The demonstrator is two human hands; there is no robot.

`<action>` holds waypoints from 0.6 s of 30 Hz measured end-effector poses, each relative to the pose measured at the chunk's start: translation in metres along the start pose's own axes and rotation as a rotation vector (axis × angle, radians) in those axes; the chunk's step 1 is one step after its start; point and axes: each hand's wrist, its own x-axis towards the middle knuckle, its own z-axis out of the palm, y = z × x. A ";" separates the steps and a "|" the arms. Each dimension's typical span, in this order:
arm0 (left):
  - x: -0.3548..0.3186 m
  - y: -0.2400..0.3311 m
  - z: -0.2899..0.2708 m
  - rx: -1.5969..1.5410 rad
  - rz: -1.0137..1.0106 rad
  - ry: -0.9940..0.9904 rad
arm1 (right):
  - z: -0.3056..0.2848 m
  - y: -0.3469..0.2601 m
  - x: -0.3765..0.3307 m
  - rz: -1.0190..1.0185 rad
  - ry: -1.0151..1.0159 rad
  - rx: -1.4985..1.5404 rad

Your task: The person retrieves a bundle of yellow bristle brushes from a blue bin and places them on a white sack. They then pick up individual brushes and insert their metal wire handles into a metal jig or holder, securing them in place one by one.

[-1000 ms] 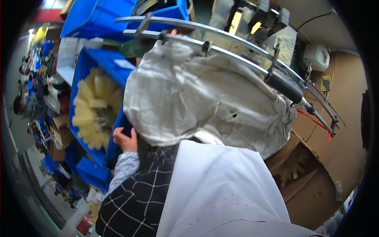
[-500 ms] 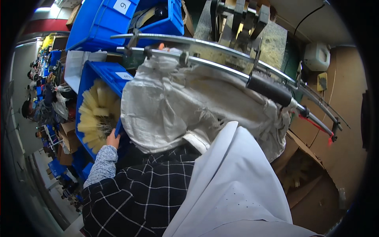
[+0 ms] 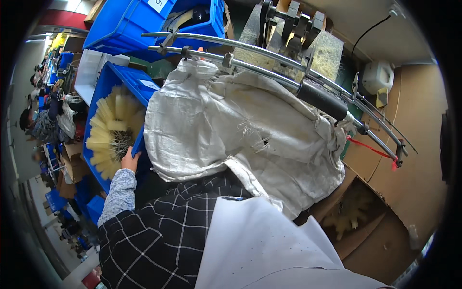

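Observation:
My left hand (image 3: pixel 130 161) is closed over the near edge of a blue bin (image 3: pixel 92 166), with the thumb and fingers on either side of the rim. Inside the bin, right by the fingers, are pale yellow bristle tufts (image 3: pixel 102 136) with dark wiry strands at their centre. My right hand does not show. A white cloth or sheet (image 3: pixel 269 241) with small dark specks covers the lower right, over my black checked clothing (image 3: pixel 159 241). Beyond it a worn, whitish woven sack (image 3: pixel 202 125) hangs from two curved metal rails (image 3: pixel 269 72).
A machine (image 3: pixel 293 33) dusted with yellowish fibres stands behind the rails, which carry a black roller (image 3: pixel 322 99). More blue bins (image 3: pixel 127 24) are at the upper left. At right are a white jug (image 3: pixel 378 77) and a cardboard box (image 3: pixel 370 231) holding another bristled piece.
The white cloth's raised peak has sunk and spread lower, baring more of the sack. My left hand stays at the bin's rim. The whole view has shifted slightly.

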 end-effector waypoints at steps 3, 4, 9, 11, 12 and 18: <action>-0.005 -0.013 0.009 0.050 -0.029 -0.033 | -0.009 0.006 0.000 0.007 -0.035 -0.064; -0.005 -0.014 0.011 0.050 -0.043 -0.069 | -0.013 0.010 -0.001 0.010 -0.047 -0.083; 0.001 -0.018 0.012 0.089 0.016 -0.030 | -0.014 0.042 -0.018 0.006 -0.080 -0.141; 0.010 -0.034 0.013 0.062 0.084 -0.045 | -0.016 0.054 -0.030 -0.006 -0.110 -0.182; 0.016 -0.045 0.018 0.063 0.111 -0.045 | -0.014 0.057 -0.033 -0.024 -0.130 -0.196; -0.033 0.041 0.001 0.127 0.524 0.350 | -0.079 0.064 -0.066 -0.136 -0.491 -0.560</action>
